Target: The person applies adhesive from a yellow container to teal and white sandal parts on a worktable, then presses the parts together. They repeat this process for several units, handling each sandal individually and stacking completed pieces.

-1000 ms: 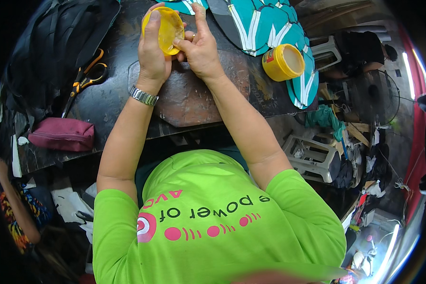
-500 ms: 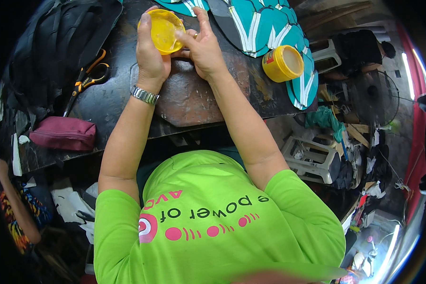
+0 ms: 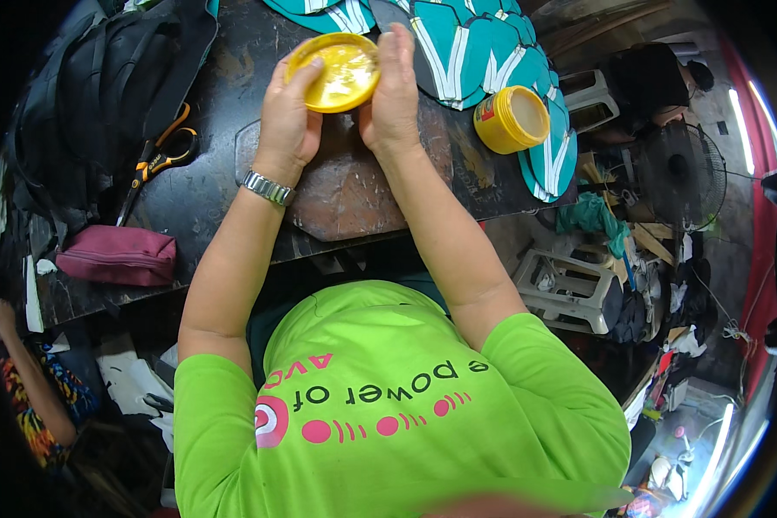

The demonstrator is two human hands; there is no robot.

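A round yellow jar lid point(image 3: 341, 79) is held over the table, its shiny hollow side up. My left hand point(image 3: 289, 108) grips its left edge, thumb inside the rim and fingers partly hidden underneath. Against the right edge lies my right hand point(image 3: 393, 99), its fingers stretched upward along the rim; its thumb is hidden. Below both hands, a worn brown board point(image 3: 345, 194) rests on the dark table. An uncapped yellow jar point(image 3: 511, 121) stands tilted in view to the right, with pale contents showing at its mouth.
Overlapping teal sole-shaped pieces with white straps point(image 3: 457, 56) cover the table's far right. Scissors with orange-black handles point(image 3: 160, 155), a maroon zip pouch point(image 3: 116, 255) and black material point(image 3: 99, 95) lie left. A white stool point(image 3: 565, 289) and a fan point(image 3: 682, 173) stand right; another person's arm point(image 3: 34, 380) shows left.
The lid has moved right and slightly nearer, in my left hand. My right hand's fingers have left the lid's inside and now extend along its right rim.
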